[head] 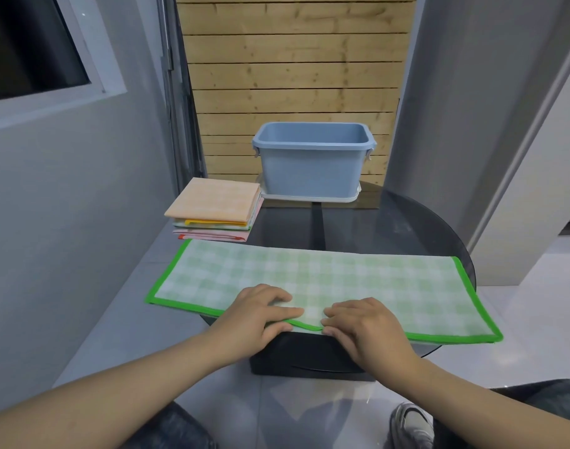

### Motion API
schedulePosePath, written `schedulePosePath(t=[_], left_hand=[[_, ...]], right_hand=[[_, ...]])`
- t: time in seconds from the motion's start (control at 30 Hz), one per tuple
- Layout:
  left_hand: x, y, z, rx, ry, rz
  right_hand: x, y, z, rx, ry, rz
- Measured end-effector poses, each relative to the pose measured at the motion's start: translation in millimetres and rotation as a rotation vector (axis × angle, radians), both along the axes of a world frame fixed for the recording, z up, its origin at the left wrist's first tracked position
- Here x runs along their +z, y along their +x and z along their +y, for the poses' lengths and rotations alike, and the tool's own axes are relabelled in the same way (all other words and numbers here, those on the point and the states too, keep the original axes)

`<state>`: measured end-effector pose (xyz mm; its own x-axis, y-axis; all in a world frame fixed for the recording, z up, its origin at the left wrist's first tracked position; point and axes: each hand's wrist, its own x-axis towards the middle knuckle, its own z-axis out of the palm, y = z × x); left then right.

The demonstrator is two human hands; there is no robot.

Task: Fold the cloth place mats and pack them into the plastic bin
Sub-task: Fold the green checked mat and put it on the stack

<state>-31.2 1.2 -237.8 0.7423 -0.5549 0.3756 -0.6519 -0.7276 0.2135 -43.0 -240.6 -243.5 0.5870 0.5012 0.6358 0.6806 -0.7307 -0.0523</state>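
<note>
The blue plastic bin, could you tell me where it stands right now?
The blue plastic bin stands at the table's far edge, on a white lid, just right of the stack of folded mats.

Soft matt checked cloth mat (341, 280) lies on glossy dark glass table (406, 222); behind it, smooth matt plastic bin (312, 170), rough wooden slats (293, 76).

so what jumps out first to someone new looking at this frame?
The green checked place mat, spread long across the near side of the glass table, with the left hand and right hand pinching its near edge at the middle. Behind it stand a blue plastic bin and, left of that, a stack of folded mats.
</note>
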Motion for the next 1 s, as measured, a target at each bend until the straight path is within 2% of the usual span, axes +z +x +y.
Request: schedulePosePath(t=[0.27,0.57,0.67,0.83,1.0], left_hand=[[3,-2,2,-0.014,0.064,0.199],[18,-4,-2,0.014,0.128,0.275],[24,2,-10,0.061,0.109,0.344],[25,27,-29,0.142,0.222,0.447],[21,57,-41,0.304,0.328,0.426]], right_hand=[[0,0,-1,0.014,0.047,0.041],[9,0,-4,0.055,0.030,0.109],[12,1,-4,0.074,0.015,0.119],[17,2,-7,0.092,0.003,0.213],[16,5,-12,0.093,-0.004,0.345]])
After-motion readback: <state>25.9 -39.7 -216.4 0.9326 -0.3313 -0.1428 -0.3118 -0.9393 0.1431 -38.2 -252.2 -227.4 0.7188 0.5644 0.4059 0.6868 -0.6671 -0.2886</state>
